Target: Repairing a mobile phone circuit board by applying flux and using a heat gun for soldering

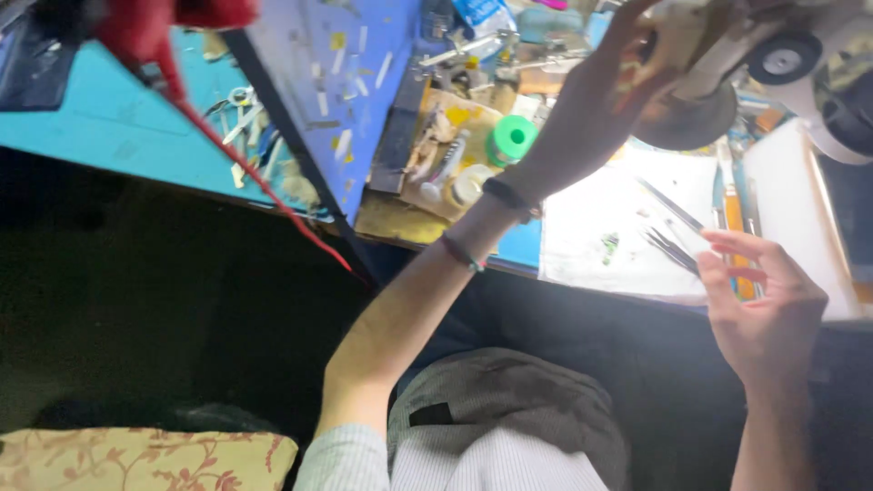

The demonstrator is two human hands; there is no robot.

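Head view: right hand pinches dark tweezers, long axis running up-left from the grip over the white mat on the bench. Left hand grasps the microscope, well above.

- The left hand is blurring at its fingertips, so whether it is gripping the microscope is impossible to tell.
- The microscope is running off the top and right edges.
- The right hand is smearing; how it is meeting the tweezers is unclear.
- A red object is getting cut off by the top edge.
- Small tools in the wooden tray are blurring beyond naming.
- The floral cushion is leaving the bottom-left corner.
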